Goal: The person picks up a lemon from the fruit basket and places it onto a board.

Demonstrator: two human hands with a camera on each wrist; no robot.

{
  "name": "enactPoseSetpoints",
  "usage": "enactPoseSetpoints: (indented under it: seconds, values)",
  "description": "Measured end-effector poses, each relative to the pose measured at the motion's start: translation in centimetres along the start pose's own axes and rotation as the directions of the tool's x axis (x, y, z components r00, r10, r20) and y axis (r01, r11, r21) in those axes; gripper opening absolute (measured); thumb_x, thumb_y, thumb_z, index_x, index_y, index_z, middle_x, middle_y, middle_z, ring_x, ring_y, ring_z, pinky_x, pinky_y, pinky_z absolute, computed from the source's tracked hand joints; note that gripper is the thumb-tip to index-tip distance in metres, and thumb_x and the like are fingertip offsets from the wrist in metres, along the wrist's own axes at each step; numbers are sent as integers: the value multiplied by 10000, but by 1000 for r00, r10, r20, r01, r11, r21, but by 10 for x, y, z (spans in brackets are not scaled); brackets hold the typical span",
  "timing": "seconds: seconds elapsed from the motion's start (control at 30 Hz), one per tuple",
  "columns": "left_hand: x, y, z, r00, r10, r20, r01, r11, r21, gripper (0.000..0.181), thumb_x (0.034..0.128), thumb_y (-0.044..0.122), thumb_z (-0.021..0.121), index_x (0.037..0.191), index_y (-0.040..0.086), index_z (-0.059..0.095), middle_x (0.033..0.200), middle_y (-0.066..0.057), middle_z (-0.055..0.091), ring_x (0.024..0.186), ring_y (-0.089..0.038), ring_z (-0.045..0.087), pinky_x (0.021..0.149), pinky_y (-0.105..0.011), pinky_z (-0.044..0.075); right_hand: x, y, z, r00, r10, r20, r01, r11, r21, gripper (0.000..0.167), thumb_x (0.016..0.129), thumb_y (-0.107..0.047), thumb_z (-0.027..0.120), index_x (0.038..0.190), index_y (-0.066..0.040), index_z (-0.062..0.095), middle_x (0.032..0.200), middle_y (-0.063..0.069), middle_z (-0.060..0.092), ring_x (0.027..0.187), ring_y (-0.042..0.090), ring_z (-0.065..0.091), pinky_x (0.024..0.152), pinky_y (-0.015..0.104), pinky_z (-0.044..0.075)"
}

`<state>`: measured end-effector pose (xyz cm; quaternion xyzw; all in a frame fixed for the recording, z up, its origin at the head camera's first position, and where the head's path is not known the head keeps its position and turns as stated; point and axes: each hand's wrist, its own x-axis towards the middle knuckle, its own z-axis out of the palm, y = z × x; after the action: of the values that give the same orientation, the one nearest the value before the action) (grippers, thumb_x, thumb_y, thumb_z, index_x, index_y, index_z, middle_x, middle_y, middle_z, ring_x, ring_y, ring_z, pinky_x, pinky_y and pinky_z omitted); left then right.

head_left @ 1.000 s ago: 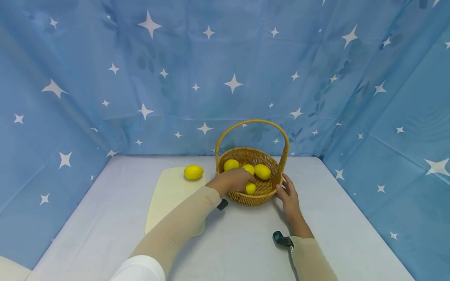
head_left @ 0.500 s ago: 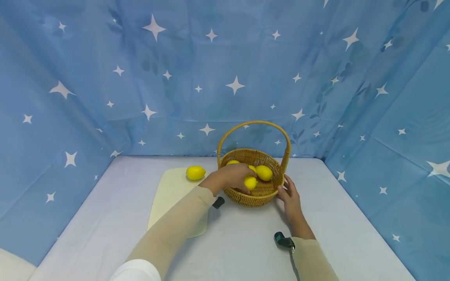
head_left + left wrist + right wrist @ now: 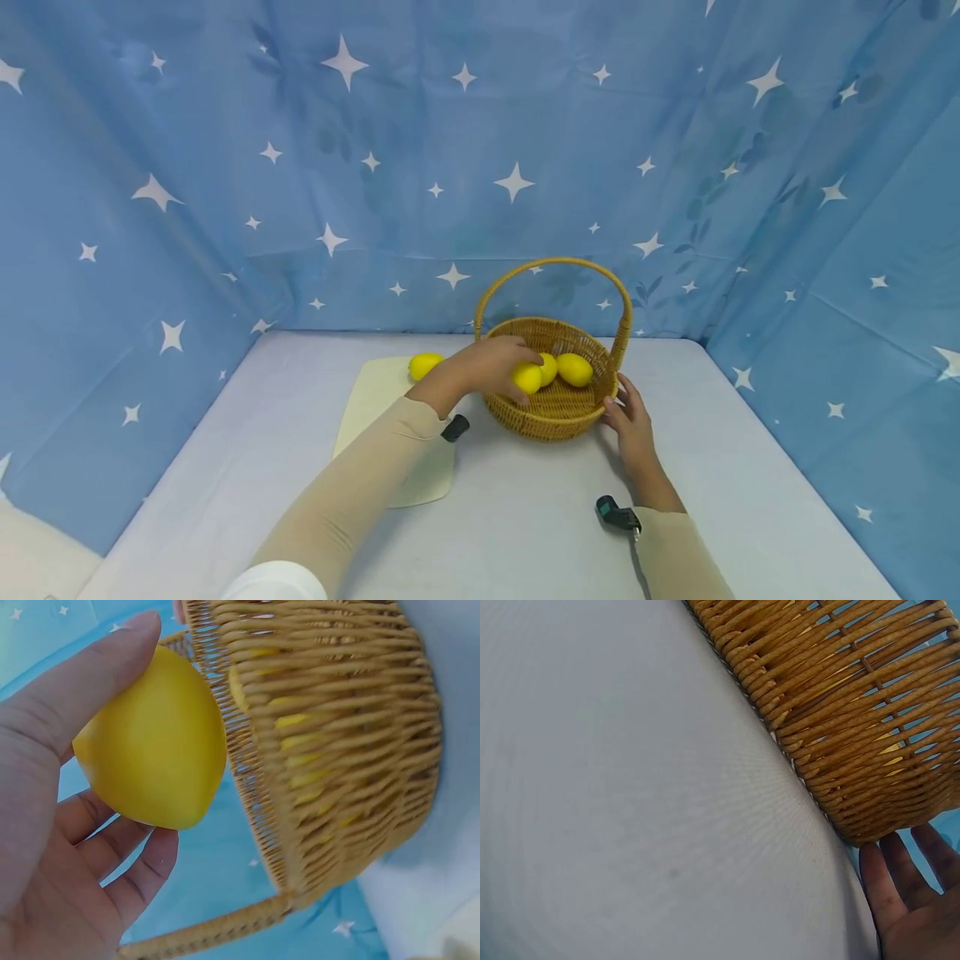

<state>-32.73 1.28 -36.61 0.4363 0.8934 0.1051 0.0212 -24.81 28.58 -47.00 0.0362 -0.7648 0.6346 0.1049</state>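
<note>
My left hand [image 3: 483, 367] grips a yellow lemon [image 3: 527, 379] at the left rim of the wicker basket [image 3: 551, 431]. In the left wrist view, thumb and fingers hold this lemon [image 3: 154, 742] just above the basket's rim. Inside the basket lie a lemon [image 3: 575, 370] at the right and another lemon [image 3: 549, 368], partly covered by the held one. Against the basket's right outer wall rests my right hand [image 3: 636, 433]; in the right wrist view its fairly straight fingers [image 3: 881, 881] touch the woven side.
A cream board [image 3: 371, 400] lies left of the basket, partly under my left forearm. One lemon [image 3: 425, 365] sits on its far end. The basket's tall handle [image 3: 555, 260] arches overhead. A blue starry curtain [image 3: 390, 208] stands behind the white table [image 3: 517, 517].
My left hand has lifted the lemon from inside the basket and drawn it up and left to the rim. The right hand keeps its place at the basket's side.
</note>
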Motion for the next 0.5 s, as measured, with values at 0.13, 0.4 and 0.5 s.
enactPoseSetpoints:
  seconds: [0.13,0.4,0.5]
  values:
    - [-10,2,-10,1000,-1,1,1,1000,1,665,780,427,812,1370,226,579,1317,-1,526,1184,-191,492,939,-371,455,0,1,-1,1000,3,-2,-3,1000,0,655,1035,-287,486,1568,-110,148,1534,236,253,1315,417,386,961,413,474]
    - [-32,-6,-12,1000,-16,-26,18,998,68,655,766,441,819,1351,248,598,1299,-2,539,1128,-182,528,916,-367,472,1,1,-1,1000,-2,1,2,1000,12,669,1031,-311,492,1568,-108,148,1529,240,257,1308,423,388,973,460,455]
    - [-42,-11,-11,999,-11,-47,14,998,61,639,765,425,824,1335,227,611,1271,-2,550,1112,-189,532,911,-375,470,1,1,-1,1000,7,-3,-7,1000,6,647,1038,-271,479,1569,-114,144,1533,233,255,1297,399,401,966,437,466]
